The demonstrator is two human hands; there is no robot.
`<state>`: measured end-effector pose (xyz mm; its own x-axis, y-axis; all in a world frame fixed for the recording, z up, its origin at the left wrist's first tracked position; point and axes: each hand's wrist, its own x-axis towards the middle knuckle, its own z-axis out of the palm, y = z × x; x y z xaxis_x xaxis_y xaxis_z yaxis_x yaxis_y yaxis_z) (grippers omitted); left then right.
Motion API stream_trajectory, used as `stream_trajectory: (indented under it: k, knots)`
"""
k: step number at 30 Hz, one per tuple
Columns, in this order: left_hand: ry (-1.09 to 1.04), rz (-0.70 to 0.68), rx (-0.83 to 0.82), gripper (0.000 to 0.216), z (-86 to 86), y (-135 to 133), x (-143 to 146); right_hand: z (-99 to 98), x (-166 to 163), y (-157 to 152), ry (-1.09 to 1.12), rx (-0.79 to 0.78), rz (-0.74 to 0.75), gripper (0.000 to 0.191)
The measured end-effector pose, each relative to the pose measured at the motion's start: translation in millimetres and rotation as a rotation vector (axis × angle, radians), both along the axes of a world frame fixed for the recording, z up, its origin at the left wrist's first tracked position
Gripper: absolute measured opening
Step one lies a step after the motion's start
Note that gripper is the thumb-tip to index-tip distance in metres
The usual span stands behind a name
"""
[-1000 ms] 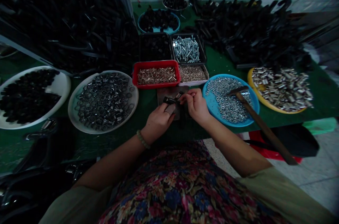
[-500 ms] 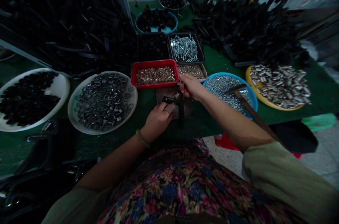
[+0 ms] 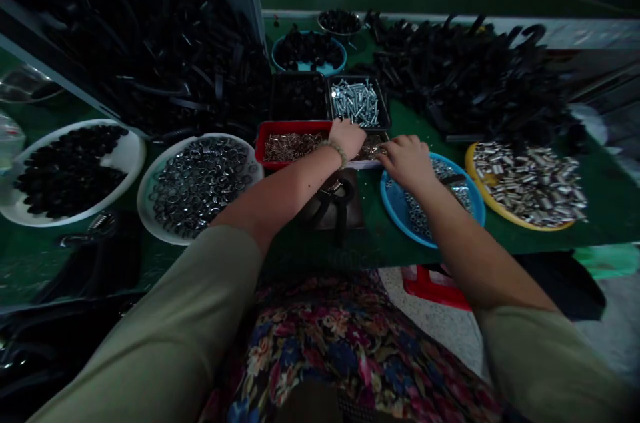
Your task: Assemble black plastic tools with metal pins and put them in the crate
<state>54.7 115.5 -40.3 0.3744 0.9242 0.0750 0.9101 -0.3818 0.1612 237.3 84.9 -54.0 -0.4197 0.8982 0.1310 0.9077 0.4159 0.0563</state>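
Observation:
My left hand [image 3: 349, 138] reaches over the left part of a small pale tray [image 3: 369, 163] of tiny metal pieces, beside the red tray [image 3: 260, 143] of copper-coloured rivets. Its fingers are bent downward and mostly hidden behind the back of the hand. At the right end of the small tray is my right hand [image 3: 411, 162], fingers curled and close together; what they hold, if anything, is hidden. Below both hands a black forked part [image 3: 341, 210] with a bit of bright metal lies on a dark metal plate [image 3: 357, 218].
Behind the hands stands a black tray of screws [image 3: 356, 103]. Basins of metal rings [image 3: 200, 186], black pieces [image 3: 70, 170], small nuts [image 3: 417, 220] and silver sleeves [image 3: 530, 176] flank the work spot. A hammer head [image 3: 453, 180] shows past my right forearm. Black parts [image 3: 470, 76] are heaped behind.
My left hand has left the black part at the plate and moved forward to the small tray. My right hand has shifted rightward to that tray's right end. The view has tilted up slightly.

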Motion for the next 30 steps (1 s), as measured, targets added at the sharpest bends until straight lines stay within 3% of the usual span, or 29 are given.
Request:
stream_trajectory:
  k: [5, 11, 14, 18, 22, 26, 30]
  knots:
    - [0.027, 0.021, 0.014, 0.030, -8.8, 9, 11, 0.8, -32, 58, -0.120, -0.152, 0.107, 0.025]
    - [-0.175, 0.037, -0.002, 0.029, 2.6, 6, -1, -2.8, -25, 55, 0.084, -0.148, 0.076, 0.026]
    - [-0.411, 0.008, -0.029, 0.022, 7.3, -25, -24, 0.5, -18, 36, 0.364, -0.192, 0.076, 0.020]
    - [-0.709, -0.015, -0.131, 0.013, -4.9, -98, -60, -0.8, -13, -4, 0.653, -0.252, 0.148, 0.014]
    - [-0.600, 0.064, -0.080, 0.017, -28.6, -141, -68, -9.6, -21, -33, 0.663, -0.261, 0.228, 0.016]
    - [-0.371, 0.062, 0.002, 0.020, -43.4, -144, -59, -17.8, -29, -41, 0.660, -0.215, 0.236, 0.017]
    - [-0.263, 0.067, 0.030, 0.021, -46.5, -142, -57, -22.2, -27, -44, 0.638, -0.199, 0.219, 0.016]
